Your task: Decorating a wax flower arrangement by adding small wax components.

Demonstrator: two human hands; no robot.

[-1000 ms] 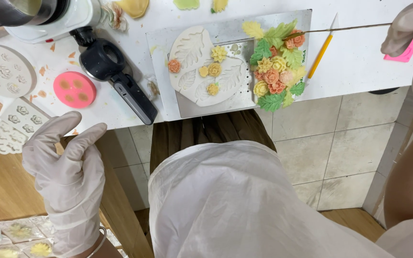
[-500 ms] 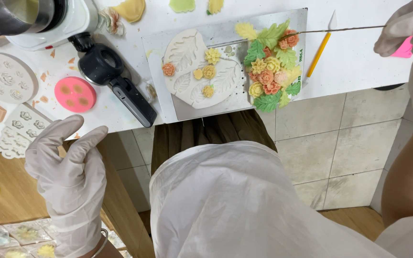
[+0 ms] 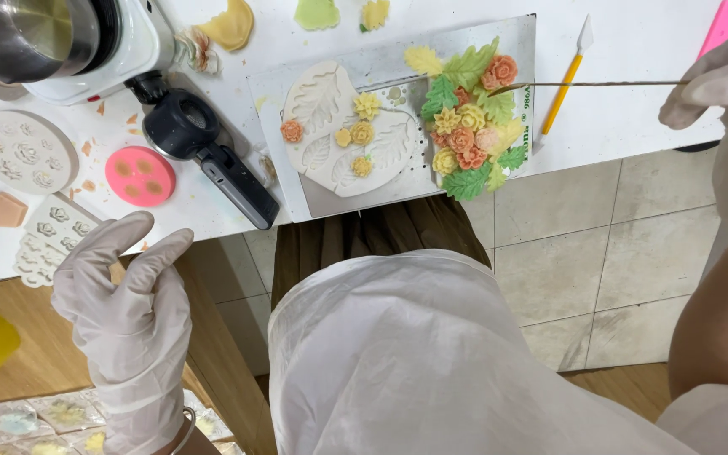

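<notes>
Thin and brown, the long wire stem (image 3: 587, 83) lies level over the white desk (image 3: 634, 126), its far tip at the cluster of orange, yellow and green moulded flowers and leaves (image 3: 469, 118) on the grey board (image 3: 516, 50). Our gloved right hand (image 3: 718, 80) has its grip pinched on the stem's near end; we should keep it steady and low. Our gloved left hand (image 3: 128, 295) hangs open, fingers apart, near the pink round mould (image 3: 139, 175).

Single head camera, looking steeply down over lap at white table (image 3: 634, 109) edge, close.
</notes>
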